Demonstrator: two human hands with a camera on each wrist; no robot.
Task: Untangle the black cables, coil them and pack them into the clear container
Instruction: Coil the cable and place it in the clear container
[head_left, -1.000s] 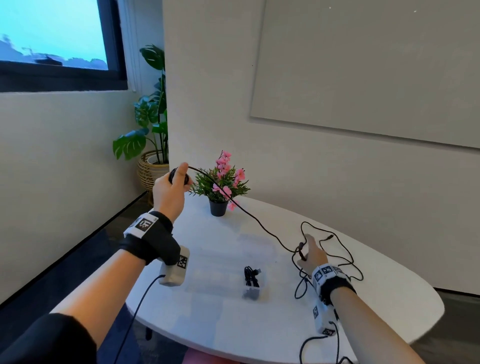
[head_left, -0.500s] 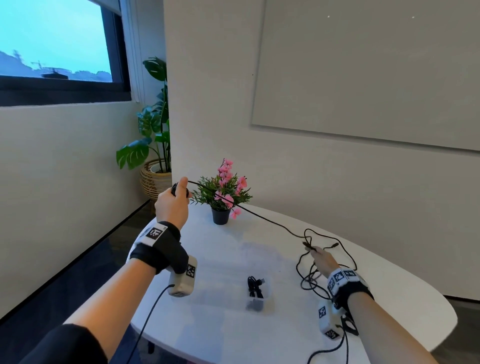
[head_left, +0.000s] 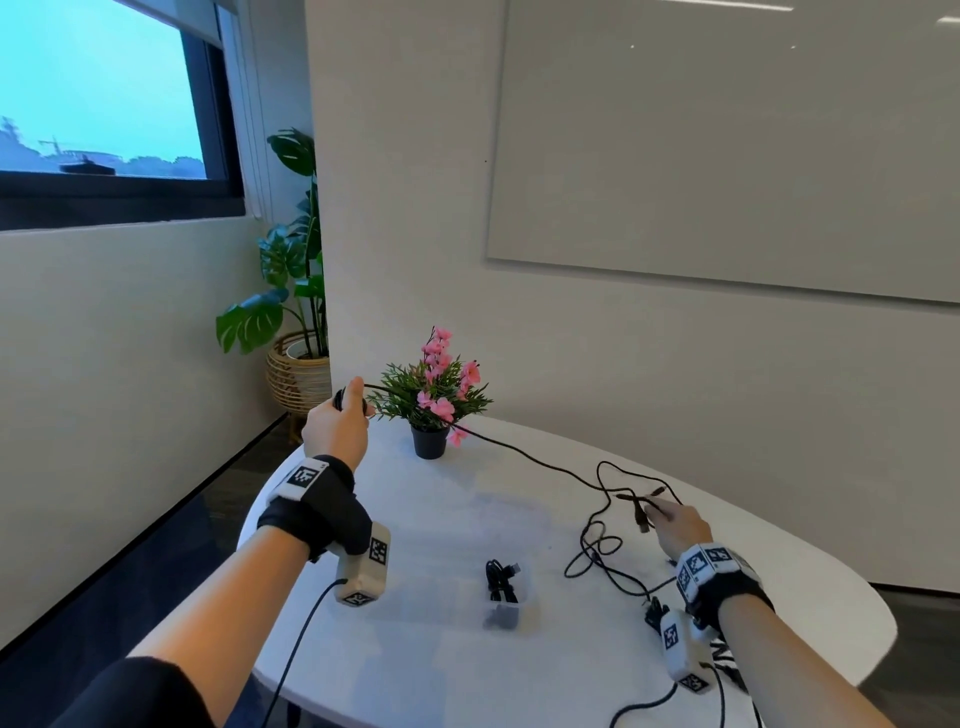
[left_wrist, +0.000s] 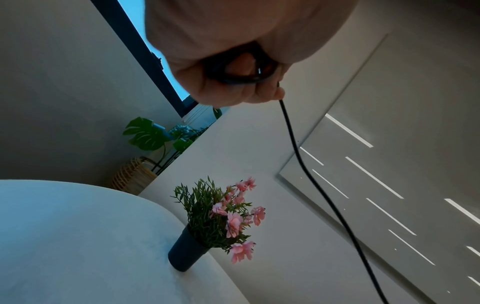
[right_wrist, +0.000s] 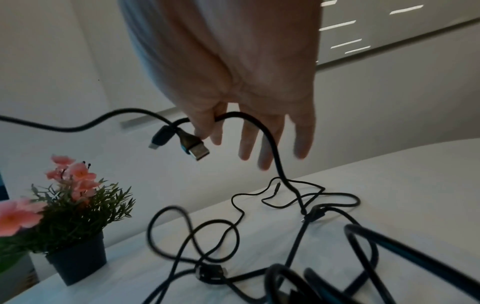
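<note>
My left hand (head_left: 347, 404) is raised over the far left of the white table (head_left: 447, 670) and grips a small coil of black cable (left_wrist: 240, 71) in its fist. From the coil the black cable (head_left: 524, 454) runs right, past the flowers, down to my right hand (head_left: 658, 512). There thumb and forefinger pinch the cable just behind a USB plug (right_wrist: 196, 149), held above the table; the other fingers (right_wrist: 302, 142) hang straight. Under that hand lies a tangle of black cables (right_wrist: 215, 242). The clear container (head_left: 508, 595) stands mid-table with one coiled black cable inside.
A small black pot of pink flowers (head_left: 432, 415) stands at the table's far edge, close to the stretched cable. A large leafy plant in a wicker basket (head_left: 297, 371) is on the floor behind. Sensor leads trail from both wrists at the near edge.
The cable between my hands has gone from taut to sagging. My right hand has shifted right and now holds the plug end clear of the tangle. The left hand has kept its coil.
</note>
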